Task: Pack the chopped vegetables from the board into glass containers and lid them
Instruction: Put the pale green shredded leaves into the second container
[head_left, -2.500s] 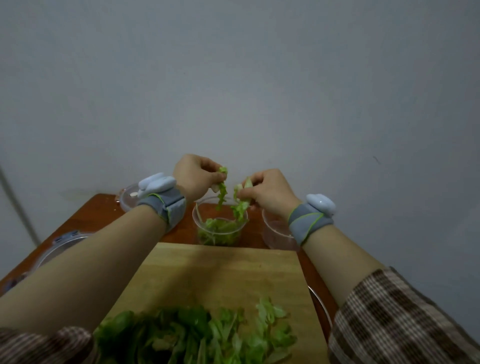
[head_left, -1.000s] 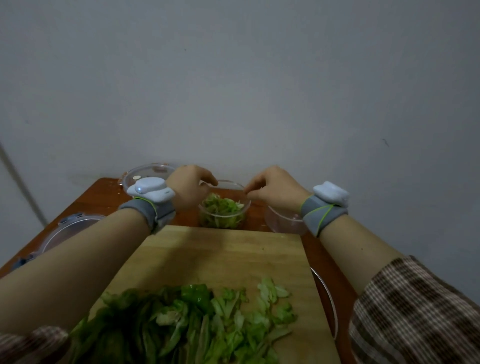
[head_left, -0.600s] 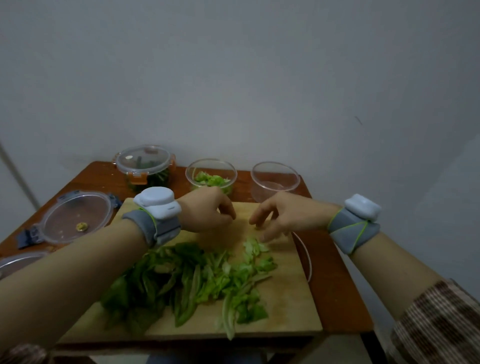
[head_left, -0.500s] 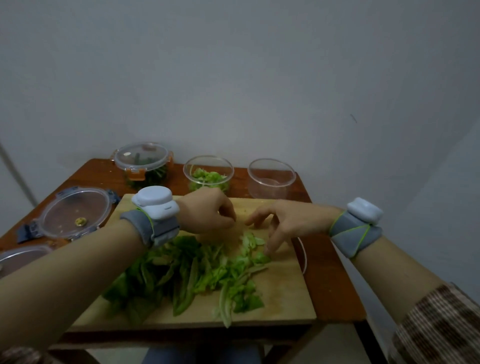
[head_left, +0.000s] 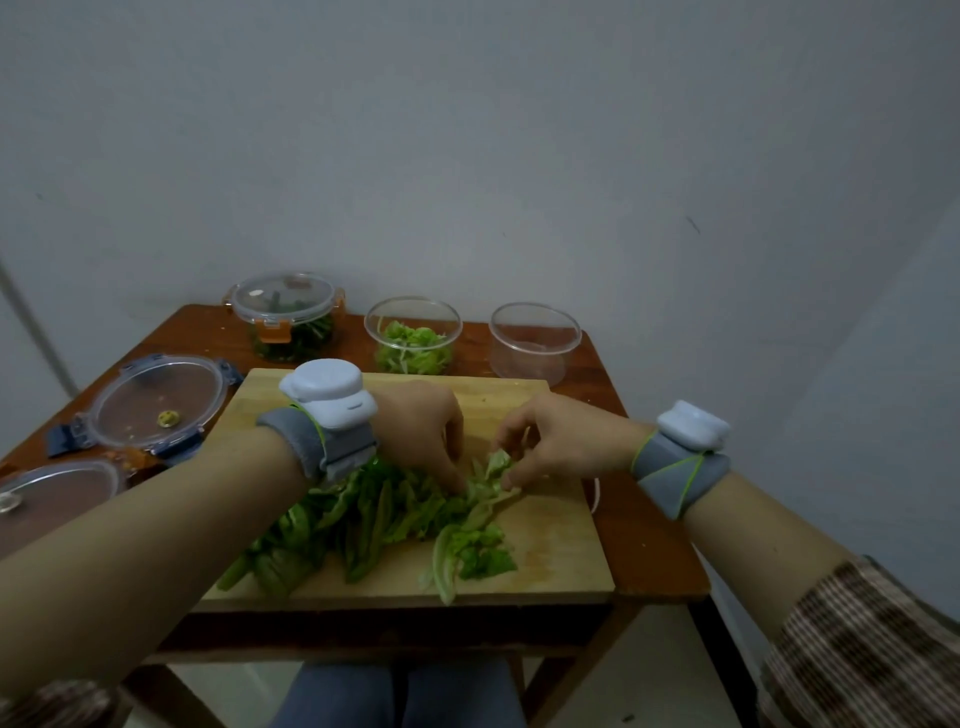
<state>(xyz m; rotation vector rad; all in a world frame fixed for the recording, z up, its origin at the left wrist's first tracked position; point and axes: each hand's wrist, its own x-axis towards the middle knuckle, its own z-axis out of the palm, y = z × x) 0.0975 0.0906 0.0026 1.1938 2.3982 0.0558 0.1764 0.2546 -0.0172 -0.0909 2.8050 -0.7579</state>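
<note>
Chopped green leaves (head_left: 384, 519) lie in a heap on the wooden cutting board (head_left: 550, 551). My left hand (head_left: 421, 431) and my right hand (head_left: 561, 441) both reach down into the top of the heap, fingers curled and pinching pale leaf pieces between them. Behind the board stands an open glass container (head_left: 413, 338) partly filled with chopped leaves. To its right is an empty glass container (head_left: 535, 340). To its left a lidded container (head_left: 285, 317) with orange clips holds dark greens.
A round clear lid with blue clips (head_left: 150, 405) lies on the brown table (head_left: 649, 551) left of the board. Another lid (head_left: 52, 499) sits at the near left edge. A thin lid rim (head_left: 596, 493) peeks from under the board's right side. A grey wall stands close behind.
Both hands dropped leaves into the middle container, drew back to the board and lowered onto the leaf heap, where they now pinch pieces. The view tilted down.
</note>
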